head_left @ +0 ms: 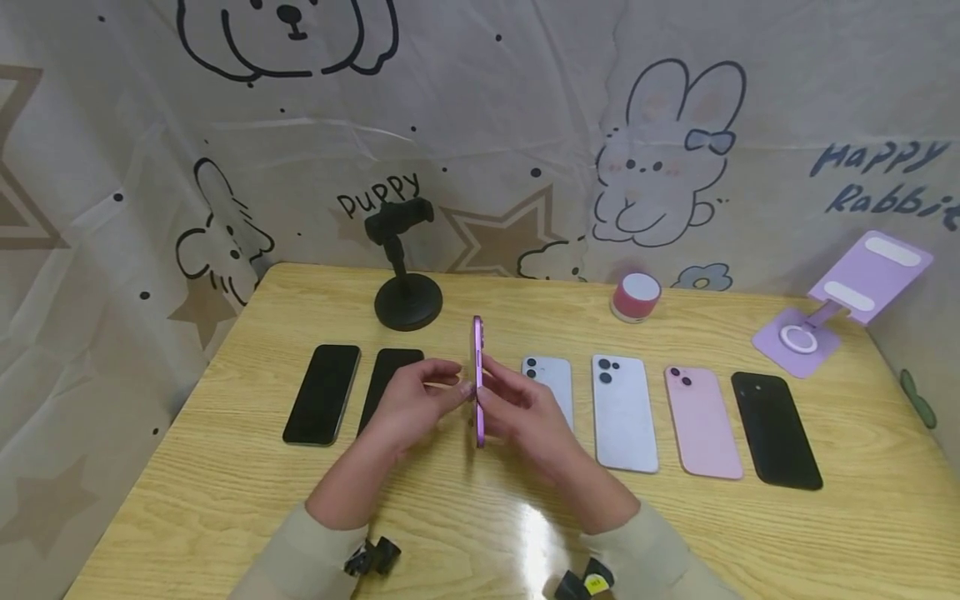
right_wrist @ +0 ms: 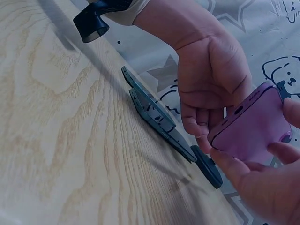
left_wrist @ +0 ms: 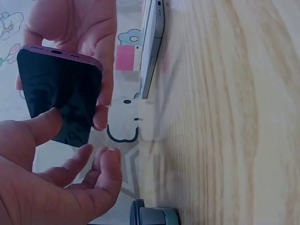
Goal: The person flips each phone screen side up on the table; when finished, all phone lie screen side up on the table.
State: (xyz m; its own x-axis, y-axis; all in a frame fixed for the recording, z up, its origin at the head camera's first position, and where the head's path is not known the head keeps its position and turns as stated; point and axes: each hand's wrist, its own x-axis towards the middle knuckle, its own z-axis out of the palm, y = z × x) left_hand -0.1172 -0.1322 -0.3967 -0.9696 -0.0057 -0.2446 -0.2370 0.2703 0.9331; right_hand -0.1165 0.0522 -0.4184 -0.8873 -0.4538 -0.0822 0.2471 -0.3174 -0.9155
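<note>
A purple smartphone [head_left: 478,379] is held upright above the table, edge-on to the head camera. My right hand [head_left: 536,417] grips it, with fingers and thumb against its purple back [right_wrist: 255,124] and edges. My left hand [head_left: 408,408] is on the screen side. In the left wrist view, its thumb touches the dark screen [left_wrist: 65,89], while the other fingers bend loosely beside the phone without wrapping it. Behind the left hand lies a black phone [head_left: 390,367], partly hidden. A white phone [head_left: 551,375] is partly covered by the right hand.
Farther left lies another black phone [head_left: 322,396]. To the right are a silvery-white phone [head_left: 625,417], a pink phone [head_left: 703,425] and a black phone [head_left: 776,429]. Along the back stand a black phone holder [head_left: 408,302], a pink-and-white round device [head_left: 636,297] and a purple folding stand [head_left: 870,279].
</note>
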